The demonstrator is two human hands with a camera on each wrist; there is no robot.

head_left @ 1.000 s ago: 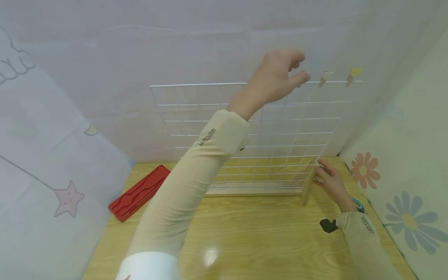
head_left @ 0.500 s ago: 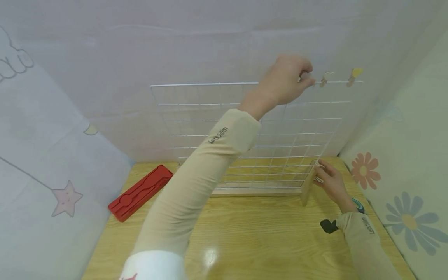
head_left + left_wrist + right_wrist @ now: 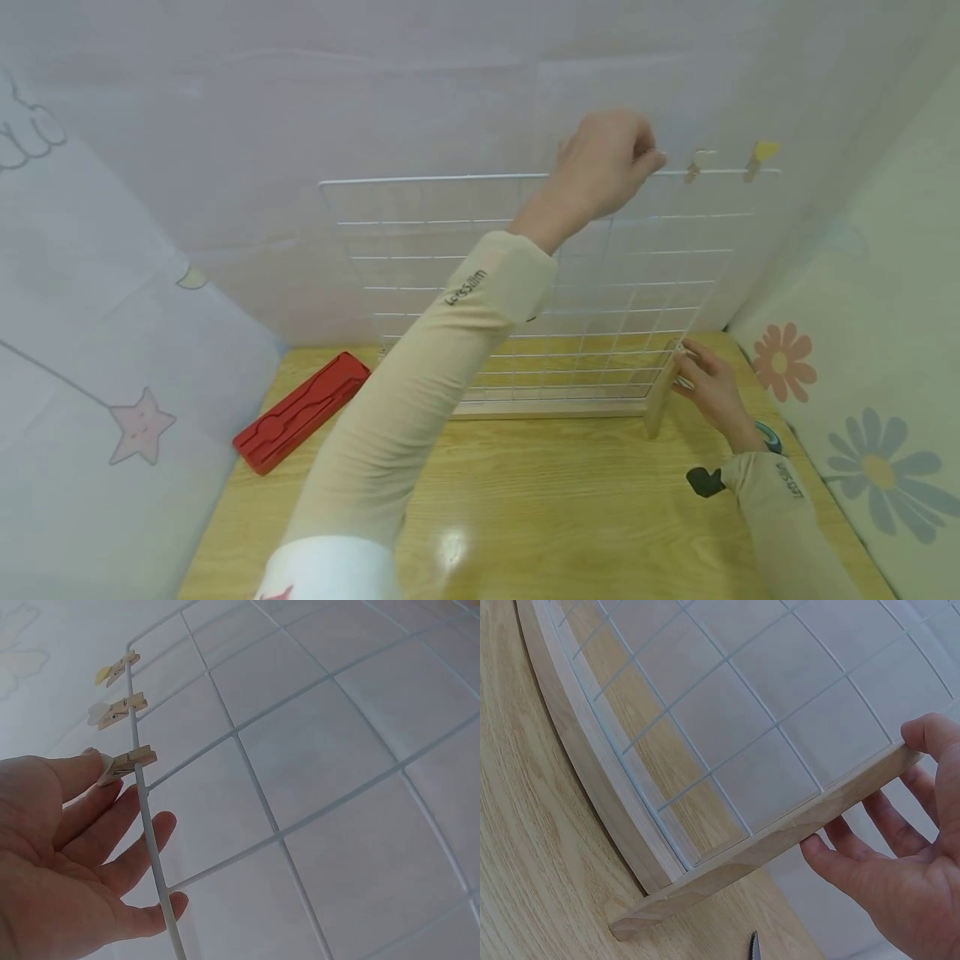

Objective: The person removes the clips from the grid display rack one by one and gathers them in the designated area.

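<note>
A white wire grid panel [image 3: 540, 289] stands upright in a wooden stand. My left hand [image 3: 596, 171] pinches a wooden clothespin [image 3: 139, 757] between thumb and index finger. The clothespin sits on the grid's top wire, its pale head partly hidden by the fingertips; the other fingers spread around the wire. Two more clothespins clip the same wire towards the right corner, one with a whitish heart-shaped head [image 3: 99, 713], the other with a yellow head [image 3: 765, 151]. Low at the right end, my right hand [image 3: 714, 398] grips the stand's wooden side post [image 3: 780, 844], thumb on one side, fingers on the other.
A red tray [image 3: 296, 417] with shaped hollows lies on the wooden table [image 3: 540, 500], left of the stand. Pale cloth walls [image 3: 375, 100] with printed flowers and stars enclose the table at the back and both sides. A teal-and-dark object [image 3: 768, 437] shows by my right wrist.
My left hand has moved slightly right along the top wire, then a little back, and its thumb and fingers have closed on the third clothespin. The right hand has stayed on the post.
</note>
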